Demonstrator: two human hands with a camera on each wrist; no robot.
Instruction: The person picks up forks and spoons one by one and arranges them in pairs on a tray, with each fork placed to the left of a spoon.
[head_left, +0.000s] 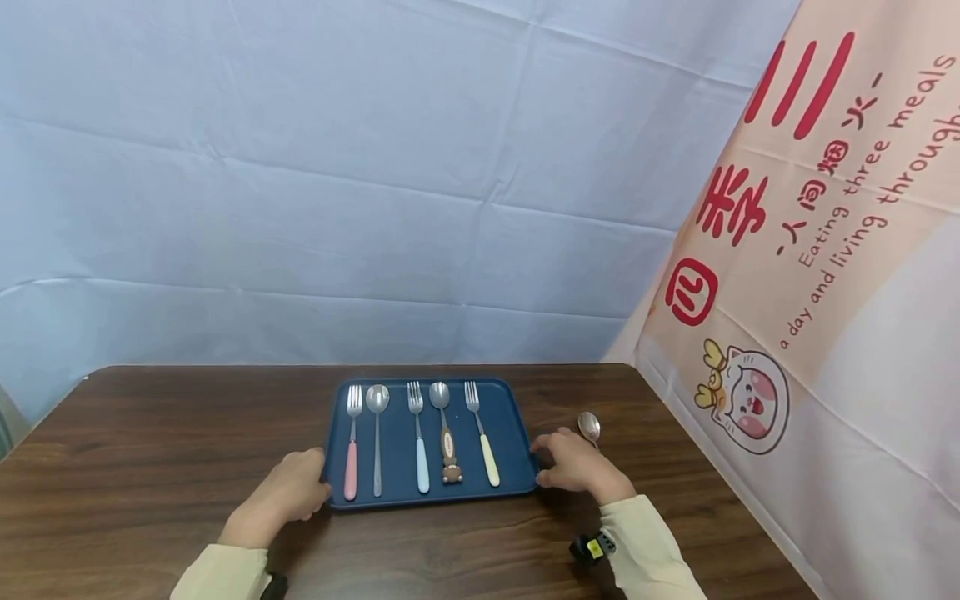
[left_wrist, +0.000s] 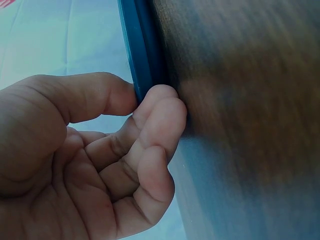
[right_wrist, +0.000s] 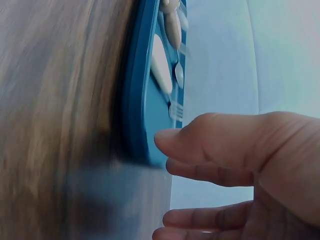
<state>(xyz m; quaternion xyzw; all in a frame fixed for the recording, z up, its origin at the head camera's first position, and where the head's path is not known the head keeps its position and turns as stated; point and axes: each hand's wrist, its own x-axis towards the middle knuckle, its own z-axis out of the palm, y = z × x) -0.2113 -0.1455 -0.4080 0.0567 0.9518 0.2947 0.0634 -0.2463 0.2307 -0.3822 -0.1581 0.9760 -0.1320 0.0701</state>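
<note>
A dark blue rectangular tray (head_left: 517,471) lies on the wooden table. Set in a row on it are a pink-handled fork (head_left: 351,467), a plain metal spoon (head_left: 377,450), a light-blue-handled fork (head_left: 422,467), a spoon with a brown bear handle (head_left: 448,450) and a yellow-handled fork (head_left: 489,462). My left hand (head_left: 296,483) pinches the tray's left rim between thumb and curled fingers, close-up in the left wrist view. At the tray's right side, my right hand (head_left: 573,462) has thumb and fingers spread, fingertips right by the rim. Another metal spoon (head_left: 589,427) lies beyond it, its handle partly hidden.
The brown wooden table (head_left: 165,442) extends to both sides of the tray. A pale cloth (head_left: 337,183) hangs behind it, and a printed banner (head_left: 817,217) hangs along the right edge. A black wrist strap (head_left: 592,548) sits at my right sleeve.
</note>
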